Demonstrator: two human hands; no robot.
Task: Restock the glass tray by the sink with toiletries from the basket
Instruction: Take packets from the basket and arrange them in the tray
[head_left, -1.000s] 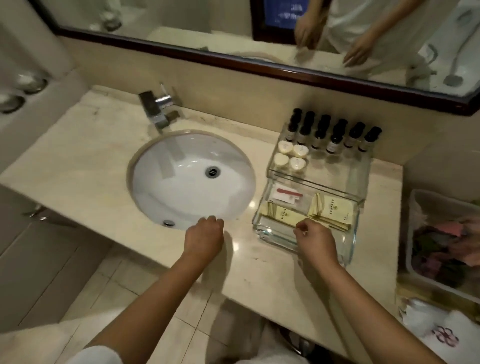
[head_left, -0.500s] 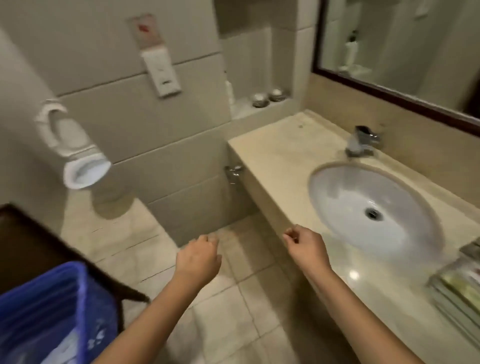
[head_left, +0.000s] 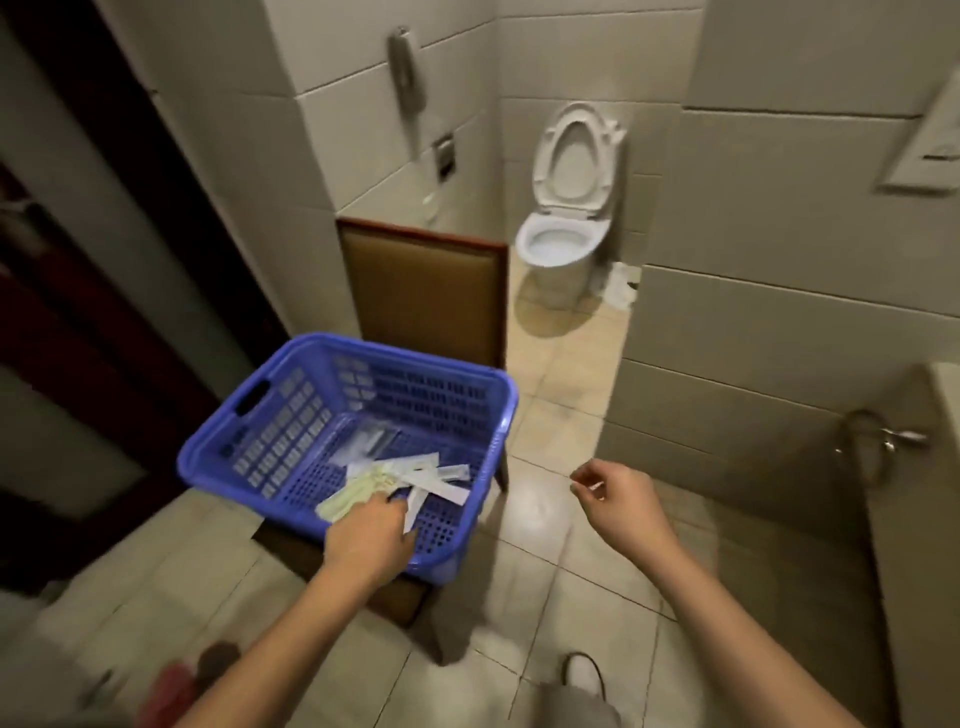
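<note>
Blue plastic basket (head_left: 280, 431) sits on the seat of a wooden chair (head_left: 426, 296) w/ tan padded back, lower left of centre in the head view. Lattice walls all round, slot handle cut in the far-left end, thick rolled rim. Contents lie flat on the btm, bunched toward the near-right corner. There is a loose fan of pale green packets (head_left: 353, 493), w/ several long narrow white sachets (head_left: 436, 480) crossing each other just right of them. A clear wrapper (head_left: 371, 441) lies further back, mid-btm, apart from the pile. L hand (head_left: 371, 530) reaches in over the near rim, back of hand up, fingertips down at the green packets & right by the nearest white sachet. Its fingers are hidden behind the hand & blurred, so can't tell if they pinch a packet or only rest on it. R hand (head_left: 623, 499) hangs over the floor tiles (head_left: 545, 597) right of the basket, well apart from it. Its fingers are loosely curled, thumb & forefinger parted, nothing in it. The toiletries are thin, flat packs. The green ones are broader w/ some darker marking, the white ones slim strips; print too blurred to read. Beyond the chair stands a white toilet (head_left: 563, 244) w/ seat & lid up, & a grey wall phone (head_left: 408, 83) hangs on the tiles. Far right, a metal valve (head_left: 888, 441) sticks out low on the wall.
</note>
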